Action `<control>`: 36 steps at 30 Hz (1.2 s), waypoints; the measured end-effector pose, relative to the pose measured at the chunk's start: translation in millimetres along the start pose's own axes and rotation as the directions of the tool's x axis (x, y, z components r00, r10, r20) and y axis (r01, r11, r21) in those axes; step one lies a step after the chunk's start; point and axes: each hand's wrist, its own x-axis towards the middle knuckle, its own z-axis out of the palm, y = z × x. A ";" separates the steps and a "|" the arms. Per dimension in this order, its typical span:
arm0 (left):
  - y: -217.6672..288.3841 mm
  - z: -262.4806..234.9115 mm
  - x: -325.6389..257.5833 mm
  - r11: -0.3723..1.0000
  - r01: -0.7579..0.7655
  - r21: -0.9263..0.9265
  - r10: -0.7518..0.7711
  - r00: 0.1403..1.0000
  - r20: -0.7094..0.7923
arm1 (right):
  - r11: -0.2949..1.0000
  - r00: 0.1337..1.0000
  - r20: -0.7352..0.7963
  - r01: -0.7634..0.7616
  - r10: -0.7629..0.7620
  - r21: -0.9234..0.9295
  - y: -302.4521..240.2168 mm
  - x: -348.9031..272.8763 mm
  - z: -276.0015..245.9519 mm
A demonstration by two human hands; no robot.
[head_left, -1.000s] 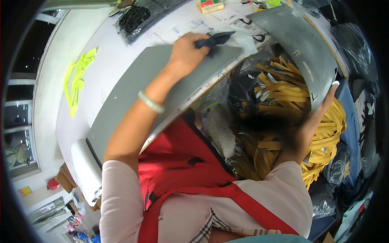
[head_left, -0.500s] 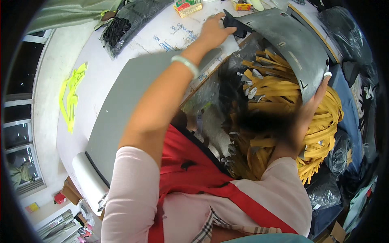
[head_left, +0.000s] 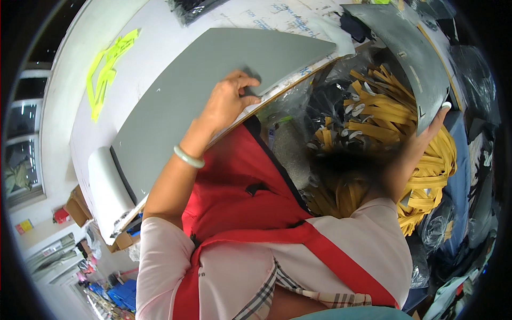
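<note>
A large flat grey sheet (head_left: 213, 64) lies on the white table. Over its near edge is my left hand (head_left: 229, 98), thumb and fingers bent but apart, with nothing visible between them. My right hand (head_left: 434, 121) grips the lower end of a grey curved panel (head_left: 410, 58) that has small dark cut marks along it. The panel's far end reaches over the table beside a crumpled black cloth piece (head_left: 354, 26). Below the panel hangs a thick bundle of mustard-yellow strips (head_left: 381, 114), partly hidden by a dark blur near my right forearm.
Neon-yellow strips (head_left: 109, 69) lie at the table's left side. A white roll (head_left: 109, 184) sits at the near left corner. Clear plastic bags (head_left: 477, 80) and dark cloth crowd the right, next to a blue fabric piece (head_left: 457, 165). The table has a wooden edge (head_left: 288, 95).
My left hand has let go of the black cloth and come back nearer and left, over the grey sheet. My right hand still holds the curved panel. The view has turned somewhat.
</note>
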 end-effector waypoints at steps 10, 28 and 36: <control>-4.1 19.4 11.3 0.972 -0.101 0.213 0.126 0.986 -0.107 | 0.900 0.989 0.011 0.138 -0.147 -0.414 3.5 -32.1 86.9; -185.2 -293.2 -339.1 0.885 0.091 -0.456 -0.465 0.133 -0.875 | 0.958 0.985 0.056 -0.144 0.163 -0.249 49.3 -54.7 224.7; -272.9 -403.1 -703.1 0.676 0.029 -0.736 -0.621 -0.516 -0.590 | 0.888 0.962 0.218 -0.047 0.163 -0.458 81.9 -100.0 306.3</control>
